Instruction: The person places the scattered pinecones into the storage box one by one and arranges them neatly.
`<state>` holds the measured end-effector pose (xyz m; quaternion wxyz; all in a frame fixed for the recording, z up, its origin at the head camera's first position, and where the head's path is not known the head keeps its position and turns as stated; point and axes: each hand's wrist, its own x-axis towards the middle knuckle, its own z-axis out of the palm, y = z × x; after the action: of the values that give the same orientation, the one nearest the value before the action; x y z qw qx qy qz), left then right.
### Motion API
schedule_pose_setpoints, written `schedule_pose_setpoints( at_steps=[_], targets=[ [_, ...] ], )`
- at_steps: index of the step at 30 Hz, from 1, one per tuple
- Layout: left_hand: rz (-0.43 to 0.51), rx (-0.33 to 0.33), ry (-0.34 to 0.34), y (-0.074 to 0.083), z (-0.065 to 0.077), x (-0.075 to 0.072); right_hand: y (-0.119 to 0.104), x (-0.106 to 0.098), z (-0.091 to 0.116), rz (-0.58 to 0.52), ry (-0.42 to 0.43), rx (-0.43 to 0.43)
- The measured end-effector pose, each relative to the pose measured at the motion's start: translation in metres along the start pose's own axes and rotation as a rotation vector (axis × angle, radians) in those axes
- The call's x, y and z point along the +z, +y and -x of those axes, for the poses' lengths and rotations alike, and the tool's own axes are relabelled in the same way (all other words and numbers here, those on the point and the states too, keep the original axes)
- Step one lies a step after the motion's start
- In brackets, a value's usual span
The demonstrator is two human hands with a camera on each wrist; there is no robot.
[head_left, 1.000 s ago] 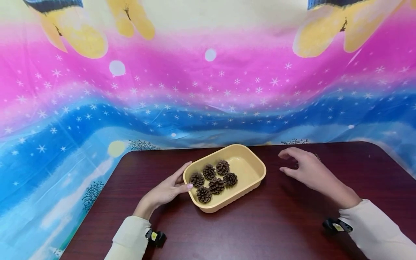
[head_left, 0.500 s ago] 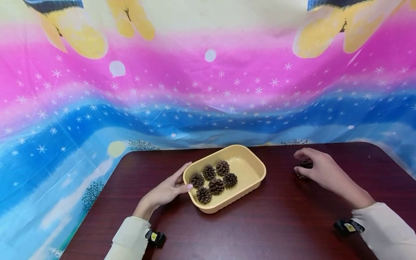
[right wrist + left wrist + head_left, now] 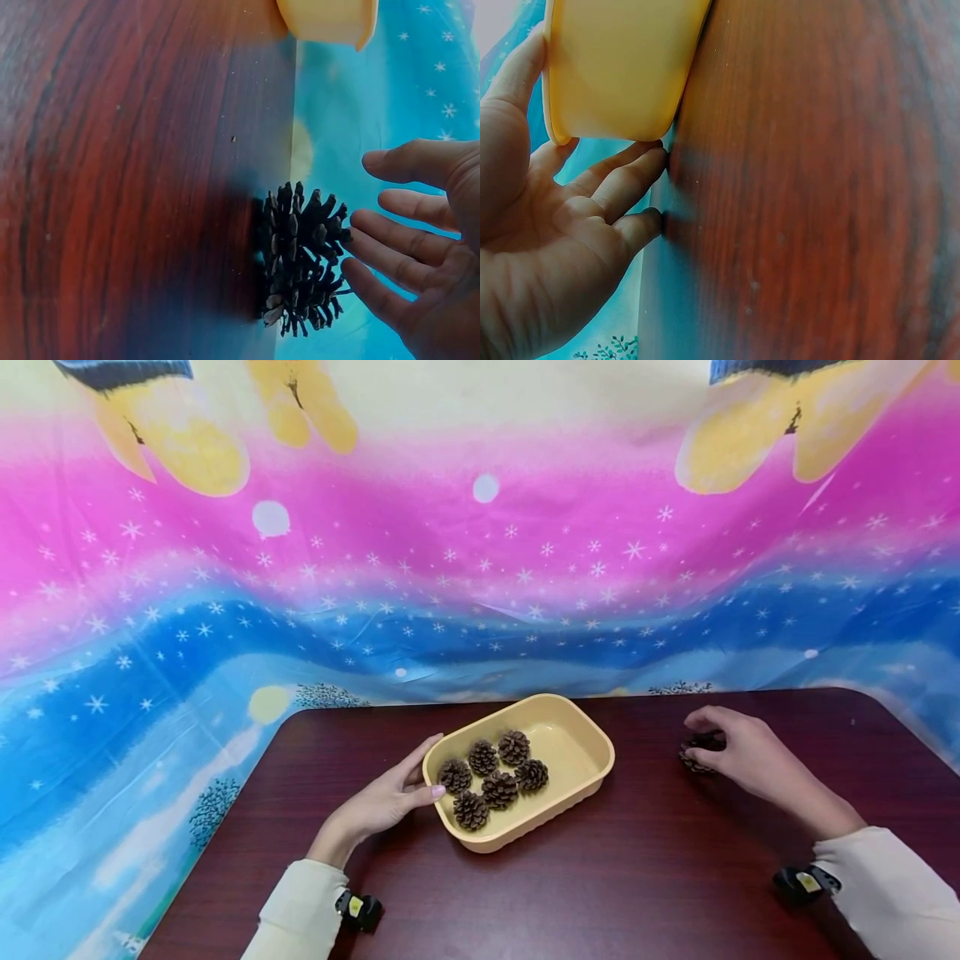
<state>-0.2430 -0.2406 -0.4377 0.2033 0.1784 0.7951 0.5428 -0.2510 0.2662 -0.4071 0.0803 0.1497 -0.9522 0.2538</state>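
Note:
At the left end of a yellow rectangular tub (image 3: 573, 752), my left hand (image 3: 378, 802) holds the rim, thumb over the edge and fingers along the outer wall. The left wrist view shows the thumb on the rim and the lower fingers spread beneath the tub's end (image 3: 615, 75). Several brown pine cones (image 3: 499, 789) lie inside, gathered toward its left half. Right of the tub, my right hand (image 3: 757, 760) arches over a single pine cone (image 3: 708, 742) on the table. In the right wrist view, its relaxed fingers (image 3: 397, 236) are spread close beside that pine cone (image 3: 300, 262).
The dark red-brown wooden table (image 3: 600, 893) has rounded far corners. Behind it hangs a printed cloth (image 3: 420, 552) with snowflakes, meeting the table's far edge. A small black device (image 3: 360, 910) sits at the left wrist, another black device (image 3: 804, 885) at the right.
My right hand has moved right and come down over the lone pine cone, which it mostly covered before. Over the last half second it shifted only slightly. Left hand and tub stay put.

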Motion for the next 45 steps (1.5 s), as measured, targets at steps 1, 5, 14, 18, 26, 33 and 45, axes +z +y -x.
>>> schedule_pose_setpoints(
  at_steps=[1,5,14,18,26,33,45],
  targets=[
    [-0.001,0.000,0.000,0.000,0.000,0.000,0.001,0.000,0.000,-0.003,-0.002,0.002],
    [0.004,0.001,-0.002,0.000,0.000,0.000,0.003,0.002,0.000,-0.008,-0.014,0.009],
    [0.011,0.000,-0.003,0.000,0.000,0.000,0.004,0.002,-0.001,-0.018,-0.030,0.013],
    [0.015,-0.004,-0.002,0.000,0.000,0.000,0.003,0.003,0.000,-0.016,-0.035,0.010],
    [0.005,0.000,-0.003,0.000,0.000,0.000,-0.003,0.002,0.000,-0.026,-0.035,-0.001],
    [0.001,-0.002,0.001,0.000,0.000,0.000,-0.001,0.002,-0.002,-0.015,-0.034,-0.003],
    [0.001,-0.004,0.002,0.000,0.000,0.000,0.008,0.005,-0.002,0.005,-0.081,0.021]
  ],
)
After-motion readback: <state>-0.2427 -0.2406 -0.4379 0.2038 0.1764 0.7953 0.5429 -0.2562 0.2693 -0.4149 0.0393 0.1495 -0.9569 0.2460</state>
